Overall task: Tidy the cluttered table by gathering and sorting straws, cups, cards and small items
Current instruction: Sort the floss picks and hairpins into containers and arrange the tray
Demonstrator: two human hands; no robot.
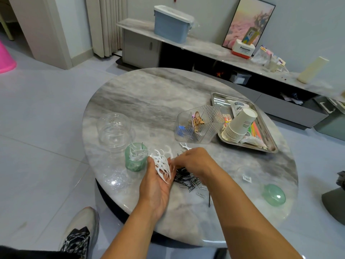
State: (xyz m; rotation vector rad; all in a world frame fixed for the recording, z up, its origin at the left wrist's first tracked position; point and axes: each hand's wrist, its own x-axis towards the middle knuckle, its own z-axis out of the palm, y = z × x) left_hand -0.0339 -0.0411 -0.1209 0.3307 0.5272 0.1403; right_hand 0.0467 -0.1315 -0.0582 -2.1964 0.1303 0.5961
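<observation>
At the lower centre of the frame, my left hand (158,176) lies palm up, fingers spread, cradling a fan of white plastic floss picks (162,166), while my right hand (194,161) curls over the pile of black hairpins and silver paper clips (188,179) on the round grey marble bench (149,101), seemingly pinching another pick; its fingertips are hidden. Best, I judge, to lift only white picks clear of the pins, then tip the bundle into the green ribbed glass cup (134,159) just left
</observation>
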